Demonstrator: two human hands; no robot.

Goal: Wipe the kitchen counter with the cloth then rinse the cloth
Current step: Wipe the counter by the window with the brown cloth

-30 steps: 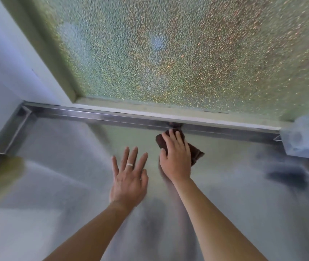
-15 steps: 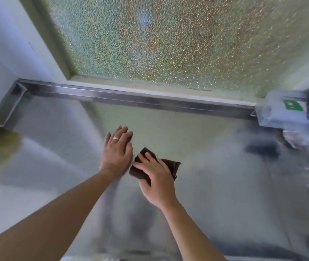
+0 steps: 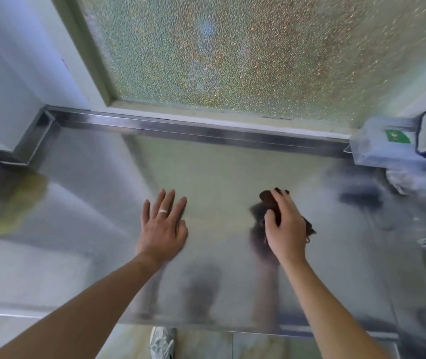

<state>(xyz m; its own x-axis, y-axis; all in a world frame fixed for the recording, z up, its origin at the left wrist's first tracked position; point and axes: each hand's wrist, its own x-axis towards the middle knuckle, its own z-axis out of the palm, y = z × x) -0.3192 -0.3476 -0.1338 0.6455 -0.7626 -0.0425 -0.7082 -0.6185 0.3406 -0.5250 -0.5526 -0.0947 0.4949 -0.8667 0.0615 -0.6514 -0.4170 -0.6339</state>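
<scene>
In the head view two hands, one cloth [image 3: 271, 203] and one steel counter [image 3: 219, 164] are counted; one ring is worn on the left hand [image 3: 164, 226], whose fingers are spread apart and laid flat on the counter, nothing being held; the dark brown cloth is clamped under the curled fingers [image 3: 283, 200] of the right hand [image 3: 285, 229] and pressed onto the counter, right of centre, well apart from the left hand; one grey shoe [image 3: 162, 343] is seen below the counter's front edge.
</scene>
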